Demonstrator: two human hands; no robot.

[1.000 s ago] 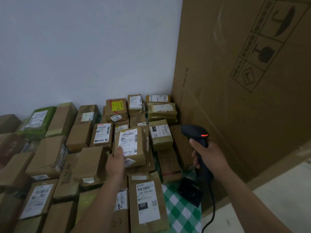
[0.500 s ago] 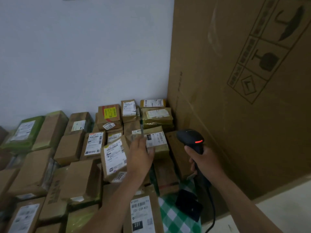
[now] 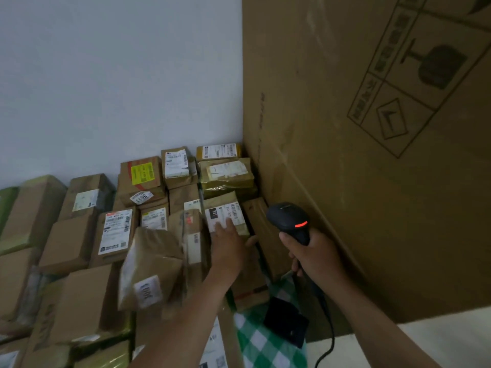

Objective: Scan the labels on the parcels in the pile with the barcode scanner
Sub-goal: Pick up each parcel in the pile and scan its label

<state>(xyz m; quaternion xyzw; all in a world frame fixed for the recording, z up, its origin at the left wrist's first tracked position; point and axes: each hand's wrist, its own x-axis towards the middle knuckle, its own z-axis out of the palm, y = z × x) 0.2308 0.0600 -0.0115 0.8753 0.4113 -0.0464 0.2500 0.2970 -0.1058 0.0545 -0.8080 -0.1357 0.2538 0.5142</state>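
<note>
Brown parcels point(image 3: 79, 243) stacked against the wall point(image 3: 106, 88), seen from the head cam. The left hand point(image 3: 233, 248) lies flat, fingers straight, on the white label of the 231 parcel point(image 3: 223, 203) at the pile's back right. Just beside it the right hand point(image 3: 317, 258) grips the black barcode scanner point(image 3: 288, 220), red light on.

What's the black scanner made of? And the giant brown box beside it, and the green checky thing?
The scanner looks like hard black plastic: smooth, matte, rounded head, glowing red strip. The giant box looks like cardboard: dull tan, creased, printed handling symbols. The green checked sheet is maybe cloth or thin plastic; too dim to tell.
</note>
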